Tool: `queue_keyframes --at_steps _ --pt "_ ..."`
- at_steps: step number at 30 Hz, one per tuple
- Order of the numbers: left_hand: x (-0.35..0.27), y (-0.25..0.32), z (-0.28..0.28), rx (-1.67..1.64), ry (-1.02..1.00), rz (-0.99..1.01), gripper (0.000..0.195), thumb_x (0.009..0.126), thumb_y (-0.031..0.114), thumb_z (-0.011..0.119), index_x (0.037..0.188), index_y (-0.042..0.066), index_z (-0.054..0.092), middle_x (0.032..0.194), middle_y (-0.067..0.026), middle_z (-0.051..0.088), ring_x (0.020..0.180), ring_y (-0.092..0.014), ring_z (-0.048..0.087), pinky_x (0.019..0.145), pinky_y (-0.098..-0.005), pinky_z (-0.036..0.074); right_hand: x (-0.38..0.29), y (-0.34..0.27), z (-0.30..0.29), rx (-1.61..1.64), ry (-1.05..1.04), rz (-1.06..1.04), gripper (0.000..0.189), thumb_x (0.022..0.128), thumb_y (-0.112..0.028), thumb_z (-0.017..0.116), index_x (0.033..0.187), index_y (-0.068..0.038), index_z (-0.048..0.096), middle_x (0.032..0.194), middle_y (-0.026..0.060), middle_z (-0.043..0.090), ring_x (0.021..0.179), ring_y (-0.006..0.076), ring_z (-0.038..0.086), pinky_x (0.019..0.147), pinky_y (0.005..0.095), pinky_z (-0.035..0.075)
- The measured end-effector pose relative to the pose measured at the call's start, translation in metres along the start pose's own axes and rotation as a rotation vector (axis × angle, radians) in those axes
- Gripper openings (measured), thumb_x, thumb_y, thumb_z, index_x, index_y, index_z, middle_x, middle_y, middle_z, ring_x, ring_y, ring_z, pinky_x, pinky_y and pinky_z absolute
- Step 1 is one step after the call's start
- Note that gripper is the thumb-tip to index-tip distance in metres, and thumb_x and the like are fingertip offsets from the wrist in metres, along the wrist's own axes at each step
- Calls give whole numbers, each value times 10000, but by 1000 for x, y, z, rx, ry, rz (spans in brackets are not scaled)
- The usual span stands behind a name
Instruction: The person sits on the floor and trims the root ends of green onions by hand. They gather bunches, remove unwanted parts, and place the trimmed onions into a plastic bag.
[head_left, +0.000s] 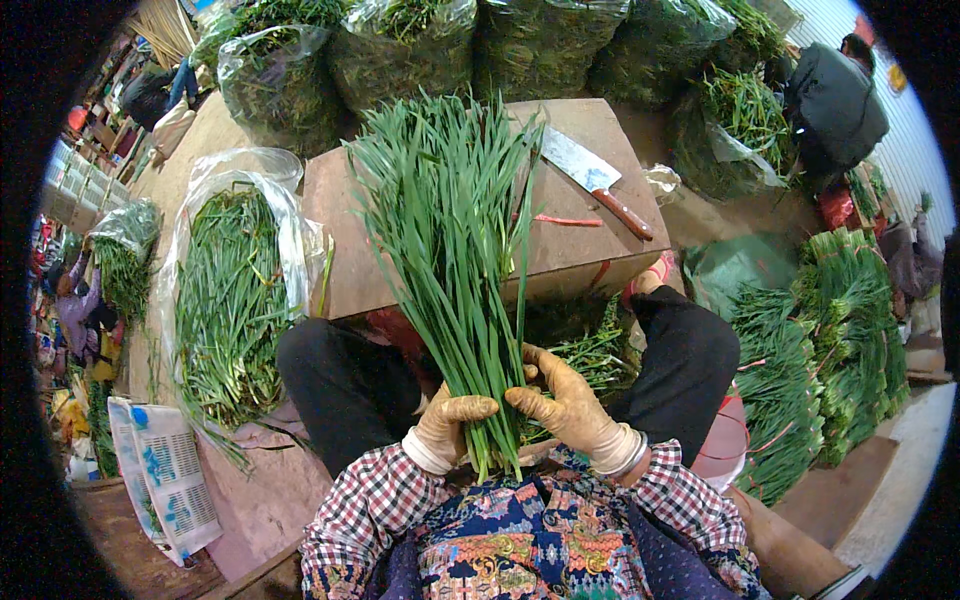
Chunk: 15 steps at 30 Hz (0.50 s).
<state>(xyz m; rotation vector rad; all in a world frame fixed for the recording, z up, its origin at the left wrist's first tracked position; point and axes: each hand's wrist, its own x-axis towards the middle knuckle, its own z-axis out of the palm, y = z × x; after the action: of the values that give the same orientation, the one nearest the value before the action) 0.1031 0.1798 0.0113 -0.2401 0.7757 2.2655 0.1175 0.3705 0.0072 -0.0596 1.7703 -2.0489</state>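
Note:
A bunch of garlic chives (457, 247) rises from my lap, its pale stem ends towards me and its leaf tips over a brown board-topped stand. My left hand (448, 426), in a soiled rubber glove, grips the lower stems with the thumb across the front. On the bunch's other side, my right hand (568, 409), gloved alike, holds the stems between thumb and fingers. Beyond them a cleaver (581, 161) with a wooden handle lies on the stand (334, 255). Near its blade is a red tie strip (568, 220), partly hidden by leaves.
An open plastic bag of chives (229, 300) lies left of my knee. Tied chive bundles (840, 337) are piled at the right. Large filled plastic bags (405, 64) line the far side. Loose trimmings (600, 352) lie between my legs. A person (836, 105) is at the upper right.

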Motion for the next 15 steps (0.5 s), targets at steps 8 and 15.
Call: queue_keyframes --at_steps 8,15 --pt "8 6 -11 207 -21 31 775 629 107 801 1339 23 500 1194 -127 645 1098 -245 620 982 -380 490 19 4 2 92 21 105 879 786 -447 813 1422 14 418 1315 143 560 1205 226 530 1036 351 425" --pt "49 10 8 643 -11 298 944 668 8 779 1484 45 306 1254 -130 605 1153 -233 593 995 -350 470 31 -40 -15 119 97 -123 724 757 -251 861 1358 -43 516 1239 63 632 1122 175 577 972 338 466"
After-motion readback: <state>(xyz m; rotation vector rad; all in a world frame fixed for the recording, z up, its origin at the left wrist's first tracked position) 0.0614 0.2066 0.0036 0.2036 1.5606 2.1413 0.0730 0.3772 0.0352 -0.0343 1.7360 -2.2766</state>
